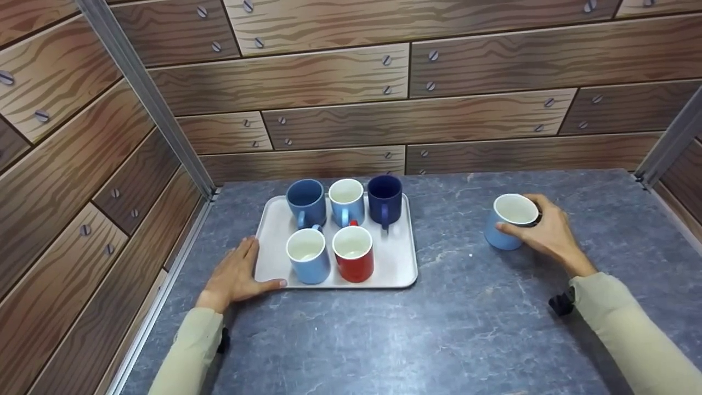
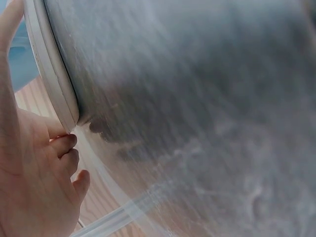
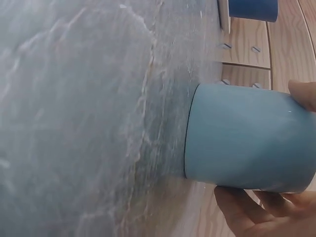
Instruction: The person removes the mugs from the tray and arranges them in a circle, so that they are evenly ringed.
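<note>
On the right of the head view, my right hand (image 1: 551, 233) grips a light blue mug (image 1: 502, 233) with a white inside, thumb in front and fingers behind. The right wrist view shows this mug (image 3: 247, 138) upright, its base at or barely above the tabletop; I cannot tell which. My left hand (image 1: 233, 274) rests against the front left corner of a white tray (image 1: 392, 260), thumb at the front rim, fingers along the left side. The tray bears a red mug (image 1: 356, 267), a dark blue mug (image 1: 378, 195), a medium blue mug (image 1: 312, 211) and two light blue mugs (image 1: 312, 269).
A grey marbled tabletop (image 1: 384, 340) lies under everything. Wood-patterned walls (image 1: 329, 82) stand behind and at the sides, with a metal post (image 1: 159, 109) in the back left corner. A wide stretch of tabletop separates the tray from the mug in my right hand.
</note>
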### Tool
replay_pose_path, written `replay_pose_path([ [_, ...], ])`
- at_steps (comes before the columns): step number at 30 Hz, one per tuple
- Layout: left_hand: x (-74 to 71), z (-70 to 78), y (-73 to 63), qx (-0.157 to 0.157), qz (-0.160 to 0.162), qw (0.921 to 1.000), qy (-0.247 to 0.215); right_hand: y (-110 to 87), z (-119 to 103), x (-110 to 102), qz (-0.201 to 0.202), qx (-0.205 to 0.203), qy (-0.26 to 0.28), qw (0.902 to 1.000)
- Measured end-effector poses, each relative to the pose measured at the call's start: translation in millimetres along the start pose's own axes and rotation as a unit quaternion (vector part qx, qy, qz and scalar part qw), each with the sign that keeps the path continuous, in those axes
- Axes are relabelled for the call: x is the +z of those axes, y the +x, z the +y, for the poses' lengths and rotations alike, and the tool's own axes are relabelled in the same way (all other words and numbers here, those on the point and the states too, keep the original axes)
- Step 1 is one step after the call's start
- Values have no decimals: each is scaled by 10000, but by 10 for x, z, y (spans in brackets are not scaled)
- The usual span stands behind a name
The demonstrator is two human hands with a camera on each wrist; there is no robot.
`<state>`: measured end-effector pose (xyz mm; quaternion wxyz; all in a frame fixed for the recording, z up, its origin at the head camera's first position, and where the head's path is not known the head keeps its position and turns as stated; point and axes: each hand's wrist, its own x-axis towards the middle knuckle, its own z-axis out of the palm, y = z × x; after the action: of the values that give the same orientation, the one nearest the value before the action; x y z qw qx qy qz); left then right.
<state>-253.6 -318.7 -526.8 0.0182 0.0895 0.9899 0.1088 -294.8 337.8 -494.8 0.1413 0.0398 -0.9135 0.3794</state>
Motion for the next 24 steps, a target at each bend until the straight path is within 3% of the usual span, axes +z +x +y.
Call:
replay_pose_path([
  [7,-10,4,-3,3,-15,10000,8,23,-162,-125,-193,-166,-278,9993],
  [14,-11,-6,13,66,11,10000,29,56,-566,-158,-59,-578,-184,9981],
  [19,4,-8,21,81,-26,10000,-20,52,-905,-13,-148,-1003,140,9947],
  [24,17,-25,2,90,6,9999,-49,40,-1199,268,-425,-1461,519,9870],
])
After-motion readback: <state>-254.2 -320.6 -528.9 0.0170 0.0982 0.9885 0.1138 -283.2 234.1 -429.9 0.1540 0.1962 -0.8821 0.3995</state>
